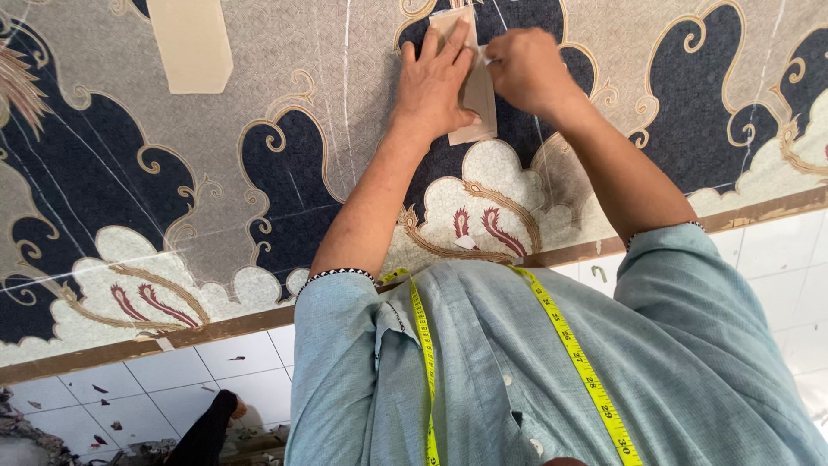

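A broad sheet of patterned cloth (285, 173) covers nearly the whole table, printed in grey-beige fields of fine texture, dark navy cloud shapes edged with gold scrolls, and cream lobes bearing red curled motifs; thin white chalk lines cross it. Its near edge ends in a brown border band (129, 345) that runs along the table edge above a white tiled floor (216, 371) strewn with small scraps. The person's pale blue-green shirt (517, 371), a soft woven fabric with short sleeves trimmed in black and white, fills the lower frame, and a yellow measuring tape (573, 349) hangs round the neck in two strands down the chest. At the upper left lies a plain tan paper pattern piece (190, 43) with angled lower corners. A smaller tan paper piece (474, 99), long and narrow, lies flat on the cloth near the top centre, over a navy shape. The left hand (435, 82) is open, fingers spread and palm pressing this piece down. The right hand (526, 69) is closed in a loose fist at the piece's right edge, pinching something small and pale that is too hidden to name.
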{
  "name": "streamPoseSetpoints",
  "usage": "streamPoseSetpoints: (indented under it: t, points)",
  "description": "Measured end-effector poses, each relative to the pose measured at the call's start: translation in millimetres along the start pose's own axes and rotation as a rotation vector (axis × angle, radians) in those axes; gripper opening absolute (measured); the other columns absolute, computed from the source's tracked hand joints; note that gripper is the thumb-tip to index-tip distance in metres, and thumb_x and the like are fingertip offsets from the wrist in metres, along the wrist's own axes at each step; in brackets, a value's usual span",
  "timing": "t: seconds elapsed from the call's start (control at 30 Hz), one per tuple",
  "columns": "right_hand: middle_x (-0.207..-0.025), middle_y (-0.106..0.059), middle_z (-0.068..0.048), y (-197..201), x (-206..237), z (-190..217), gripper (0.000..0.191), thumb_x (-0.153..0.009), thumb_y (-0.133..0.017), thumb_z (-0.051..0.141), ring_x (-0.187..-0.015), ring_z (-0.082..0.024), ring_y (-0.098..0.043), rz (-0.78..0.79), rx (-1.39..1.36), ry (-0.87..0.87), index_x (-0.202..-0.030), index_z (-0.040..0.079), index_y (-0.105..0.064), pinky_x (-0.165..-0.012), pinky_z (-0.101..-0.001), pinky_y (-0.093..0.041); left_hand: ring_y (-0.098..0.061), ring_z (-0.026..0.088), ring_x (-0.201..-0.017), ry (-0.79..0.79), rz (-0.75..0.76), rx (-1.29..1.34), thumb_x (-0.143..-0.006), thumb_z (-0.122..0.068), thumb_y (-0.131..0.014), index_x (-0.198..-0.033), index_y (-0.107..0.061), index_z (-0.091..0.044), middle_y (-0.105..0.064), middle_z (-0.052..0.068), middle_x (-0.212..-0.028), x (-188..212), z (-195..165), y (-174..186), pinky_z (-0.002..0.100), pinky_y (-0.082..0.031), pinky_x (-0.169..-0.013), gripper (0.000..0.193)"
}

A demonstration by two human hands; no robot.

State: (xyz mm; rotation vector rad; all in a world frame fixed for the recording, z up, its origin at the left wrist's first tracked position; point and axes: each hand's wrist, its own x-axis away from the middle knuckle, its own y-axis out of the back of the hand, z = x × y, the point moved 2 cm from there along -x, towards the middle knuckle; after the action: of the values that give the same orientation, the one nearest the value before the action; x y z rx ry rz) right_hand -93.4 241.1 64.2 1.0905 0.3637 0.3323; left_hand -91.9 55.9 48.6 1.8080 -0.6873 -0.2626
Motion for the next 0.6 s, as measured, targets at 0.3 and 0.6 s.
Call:
streamPoseSetpoints:
  t: [0.3,0.6]
  points:
    - [-0.1,-0.069,-0.018,18.8,2.1,-0.5,0.018,-0.092,-0.067,-0.011,-0.089,-0.037,-0.07,-0.156,-0.096,0.074,-0.106,-0.001,-0.074,-0.079,-0.043,-0.056,-0.029,0.041,-0.146,-0.001,0.008,0.011,-0.058,-0.058,-0.094,-0.144,-0.05,-0.012,-0.027,0.009,-0.162,1.5,2.2,-7.4,0.067,-0.029,-0.112,0.107]
    - [-0.079,-0.071,-0.017,-22.0,-16.8,-19.4,0.009,-0.09,-0.077,0.001,-0.071,-0.026,-0.073,-0.209,-0.319,-0.225,-0.093,-0.002,-0.07,-0.064,-0.0349,-0.055,-0.029,0.042,-0.145,-0.01,0.005,0.042,-0.057,-0.056,-0.094,-0.143,-0.052,-0.012,-0.023,0.008,-0.164,-0.5,2.8,-2.0,0.067,-0.029,-0.11,0.105]
